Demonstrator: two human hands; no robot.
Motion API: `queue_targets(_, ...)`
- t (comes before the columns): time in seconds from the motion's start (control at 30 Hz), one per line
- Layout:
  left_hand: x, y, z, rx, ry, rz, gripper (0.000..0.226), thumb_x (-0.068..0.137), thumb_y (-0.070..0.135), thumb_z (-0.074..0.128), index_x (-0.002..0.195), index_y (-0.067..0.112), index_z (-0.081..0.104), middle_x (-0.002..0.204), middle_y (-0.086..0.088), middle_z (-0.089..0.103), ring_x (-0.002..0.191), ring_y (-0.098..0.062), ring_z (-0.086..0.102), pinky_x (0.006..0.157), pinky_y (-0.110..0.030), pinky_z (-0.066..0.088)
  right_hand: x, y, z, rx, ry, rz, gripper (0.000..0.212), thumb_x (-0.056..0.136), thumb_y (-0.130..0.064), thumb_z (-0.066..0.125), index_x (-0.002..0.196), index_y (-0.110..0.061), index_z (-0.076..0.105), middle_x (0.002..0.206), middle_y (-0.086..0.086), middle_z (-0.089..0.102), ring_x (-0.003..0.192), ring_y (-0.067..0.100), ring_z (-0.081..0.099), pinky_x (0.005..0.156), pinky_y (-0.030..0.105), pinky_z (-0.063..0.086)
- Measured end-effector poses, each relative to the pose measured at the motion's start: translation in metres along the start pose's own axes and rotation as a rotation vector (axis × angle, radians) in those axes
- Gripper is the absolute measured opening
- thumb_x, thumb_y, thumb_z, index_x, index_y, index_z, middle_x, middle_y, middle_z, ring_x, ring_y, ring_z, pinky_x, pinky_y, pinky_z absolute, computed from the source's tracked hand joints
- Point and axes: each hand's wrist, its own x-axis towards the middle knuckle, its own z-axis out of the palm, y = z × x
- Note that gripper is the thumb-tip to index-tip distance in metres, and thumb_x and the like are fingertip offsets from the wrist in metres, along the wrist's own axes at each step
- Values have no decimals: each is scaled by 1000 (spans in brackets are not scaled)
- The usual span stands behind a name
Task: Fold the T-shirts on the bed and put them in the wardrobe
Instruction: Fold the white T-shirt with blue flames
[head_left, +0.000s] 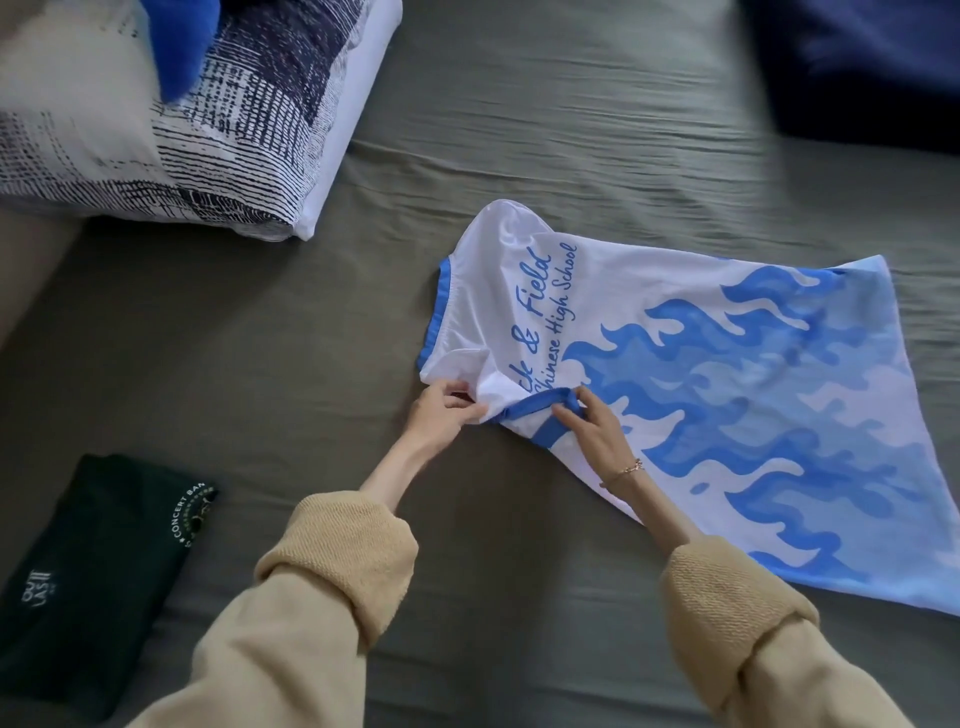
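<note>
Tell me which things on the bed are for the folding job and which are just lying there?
For the job:
white T-shirt with blue flames, left hand and right hand both pinching its blue-trimmed sleeve
dark green T-shirt, already folded

Just lying there:
patterned pillow
bright blue thing on the pillow
dark blue cloth, far corner

Slick, faintly glossy white T-shirt (675, 332) (synthetic-looking cloth), matt wrinkled grey bedsheet (519, 130) — nubbly knit beige sleeves (332, 561)

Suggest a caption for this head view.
Both hands, left and right, pinch the flame-print T-shirt sleeve.
</note>
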Motion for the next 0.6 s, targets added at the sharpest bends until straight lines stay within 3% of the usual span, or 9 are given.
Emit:
queue_targets(0.1, -1, 1, 6, 61, 83, 27, 6, 89, 11, 62, 88, 6, 65, 89, -10, 64, 82, -17, 52, 72, -26, 40, -1, 0, -2, 127, -68, 64, 29, 96, -13, 51, 117, 6, 53, 106, 8, 55, 90, 9, 50, 74, 14, 47)
queue_targets(0.2, -4, 1, 4, 120, 142, -4, 35, 93, 14, 46, 60, 16, 37, 64, 1, 41, 65, -18, 36, 55, -30, 26, -8, 0, 2, 103, -233, 60, 21, 94, -12, 53, 111, -2, 61, 107, 4, 59, 92, 8, 55, 75, 11, 48)
queue_targets(0.27, -11, 0, -2, 161, 128, -33, 33, 96, 16, 37, 63, 16, 30, 65, 2, 35, 58, -15, 31, 50, -29, 23, -13, -1, 6, 100, -326, 78, 16, 92, -8, 55, 104, -3, 64, 98, 3, 61, 87, 11, 55, 74, 12, 46)
queue_targets(0.37, -25, -10, -13, 248, 27, -81, 25, 99, 21, 34, 81, 11, 48, 79, -3, 45, 62, -13, 40, 51, -27, 32, -22, -2, 15, 12, -485, 127, 12, 91, -5, 55, 98, -5, 65, 91, 3, 61, 82, 12, 54, 75, 17, 45)
queue_targets(0.47, -44, -31, -25, 302, -90, -165, 31, 98, 23, 37, 103, -1, 57, 88, -8, 52, 67, -14, 44, 53, -27, 34, -33, 3, 26, -146, -663, 174, 17, 89, -9, 57, 102, -4, 66, 97, 5, 63, 89, 13, 54, 88, 25, 45)
queue_targets(0.57, -66, -47, -35, 285, -230, -285, 25, 97, 29, 42, 90, 9, 54, 76, -2, 54, 58, -9, 44, 47, -21, 35, -45, 9, 35, -210, -767, 192, 24, 86, -8, 59, 104, 5, 66, 94, 17, 62, 86, 12, 52, 85, 23, 42)
queue_targets(0.6, -73, -50, -38, 268, -267, -327, 23, 96, 30, 45, 84, 12, 52, 68, 2, 54, 54, -7, 45, 44, -18, 37, -49, 10, 37, -253, -799, 186, 23, 86, -8, 59, 102, 4, 67, 90, 13, 61, 83, 10, 50, 82, 21, 41)
